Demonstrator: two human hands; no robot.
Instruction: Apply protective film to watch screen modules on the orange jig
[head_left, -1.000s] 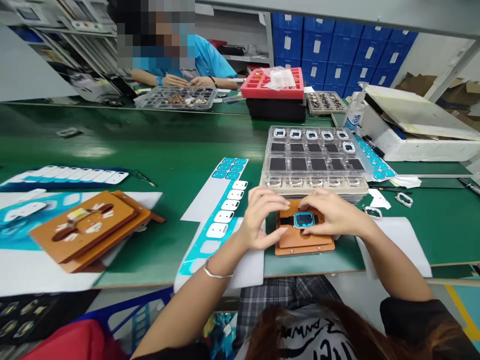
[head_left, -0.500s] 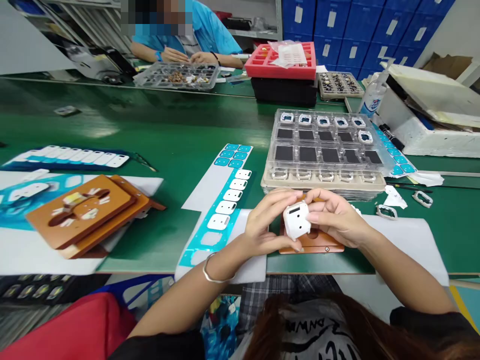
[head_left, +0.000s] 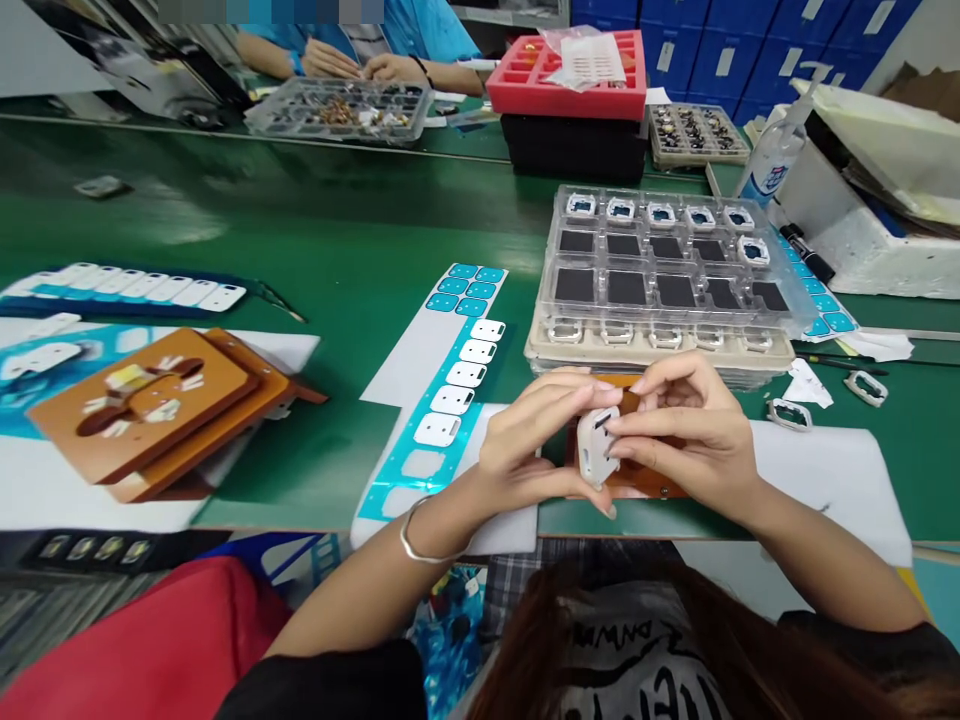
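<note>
Both my hands hold a small white watch case (head_left: pixel 596 447) just above an orange jig plate (head_left: pixel 651 480) at the table's front edge. My left hand (head_left: pixel 529 445) pinches the case from the left with thumb below and fingers above. My right hand (head_left: pixel 686 425) grips it from the right, fingertips on its face. The case is turned on edge, its white back towards me. A sheet of white and blue stickers (head_left: pixel 454 385) lies just left of my left hand.
Clear trays (head_left: pixel 660 275) with black squares and watch frames stand behind the hands. Orange jig plates (head_left: pixel 161 410) lie at left. A red bin (head_left: pixel 566 80), a bottle (head_left: pixel 776 150) and a white foam box (head_left: pixel 862 240) stand farther back. Another person's hands (head_left: pixel 360 62) work at a parts tray.
The case was seated in the orange jig with its blue screen up; I lifted it out, flipped it white side up, and now it is tilted on edge.
</note>
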